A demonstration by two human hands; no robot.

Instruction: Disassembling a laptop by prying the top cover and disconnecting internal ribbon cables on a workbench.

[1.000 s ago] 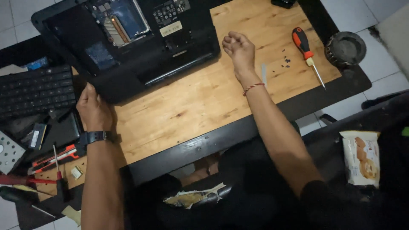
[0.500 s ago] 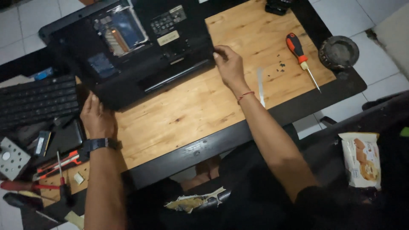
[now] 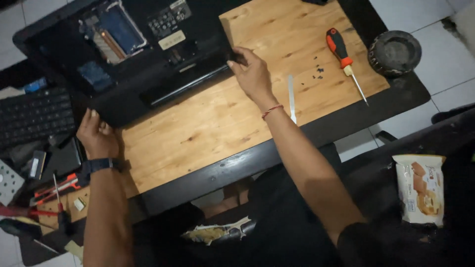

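Both my hands now grip the opened laptop [image 3: 148, 59]: right hand [image 3: 252, 74] moved from tabletop to its corner, left hand [image 3: 96, 136] holding its near-left edge.

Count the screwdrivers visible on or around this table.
2: a red-and-black screwdriver on the wood at right, another screwdriver among the clutter at left. More may be hidden there.

Home repair corner, low wooden table [image 3: 208, 128] on white tiled floor [image 3: 425, 20], screwdriver [image 3: 341, 52], opened laptop [image 3: 133, 54]
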